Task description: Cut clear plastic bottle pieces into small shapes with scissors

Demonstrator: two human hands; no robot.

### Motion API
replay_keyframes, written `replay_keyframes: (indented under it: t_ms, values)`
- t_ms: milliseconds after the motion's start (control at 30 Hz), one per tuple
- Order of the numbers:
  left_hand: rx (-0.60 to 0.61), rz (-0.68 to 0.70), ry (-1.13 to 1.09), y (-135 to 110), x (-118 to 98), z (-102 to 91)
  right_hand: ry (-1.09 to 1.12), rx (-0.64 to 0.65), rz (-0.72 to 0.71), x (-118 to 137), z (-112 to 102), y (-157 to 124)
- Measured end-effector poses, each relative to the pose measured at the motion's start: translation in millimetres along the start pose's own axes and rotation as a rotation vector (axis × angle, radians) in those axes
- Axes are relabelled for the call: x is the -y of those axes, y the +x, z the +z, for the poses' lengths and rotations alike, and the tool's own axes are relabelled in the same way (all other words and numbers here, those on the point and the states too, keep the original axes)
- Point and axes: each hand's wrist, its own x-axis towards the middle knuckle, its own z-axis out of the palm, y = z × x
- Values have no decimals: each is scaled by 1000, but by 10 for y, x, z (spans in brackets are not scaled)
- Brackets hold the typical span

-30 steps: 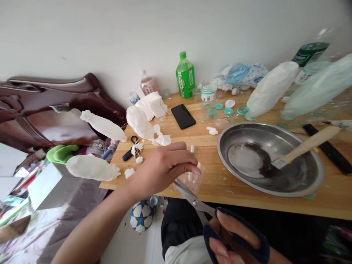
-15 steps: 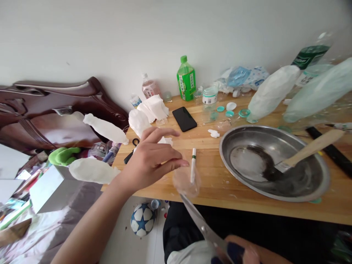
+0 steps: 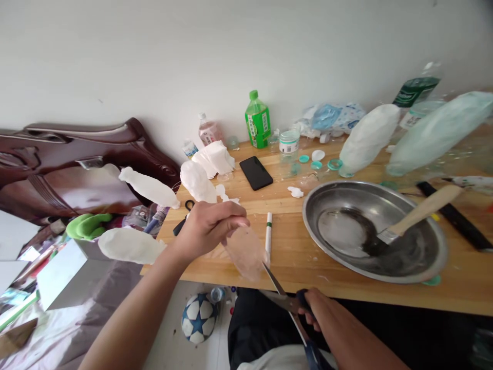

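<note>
My left hand (image 3: 210, 226) is closed on a clear plastic bottle piece (image 3: 246, 252), holding it above the front edge of the wooden table (image 3: 346, 288). My right hand (image 3: 319, 313) grips dark-handled scissors (image 3: 287, 300) below the table edge. Their blades are apart and the upper tip touches the lower side of the plastic piece. A white marker with a green band (image 3: 268, 237) lies on the table just right of the piece.
A steel pan (image 3: 339, 203) holds a wooden-handled brush (image 3: 416, 213). A black phone (image 3: 256, 173), green bottle (image 3: 258, 119), tissues (image 3: 215, 156), small black scissors (image 3: 181, 221), caps and paper-wrapped bottles (image 3: 367, 139) crowd the table. A ball (image 3: 197, 317) lies on the floor.
My left hand went from an open-fingered hold on the clear piece to a closed grip and tilted it. My right hand rose into view and brought the scissor blades up to its lower side.
</note>
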Motion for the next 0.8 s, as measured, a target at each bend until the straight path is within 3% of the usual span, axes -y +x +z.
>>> replay_keyframes:
  t_ms: [133, 267, 533, 800]
  values:
    - [-40, -31, -25, 19, -9, 80, 15, 33, 89, 247, -125, 132]
    - [-25, 24, 120, 61, -85, 185, 103, 88, 134, 363, -150, 203]
    - [-9, 20, 246, 108, -273, 386, 139, 66, 262, 387, -145, 207]
    - [-43, 43, 182, 111, -180, 459, 54, -35, 239, 314, -84, 226]
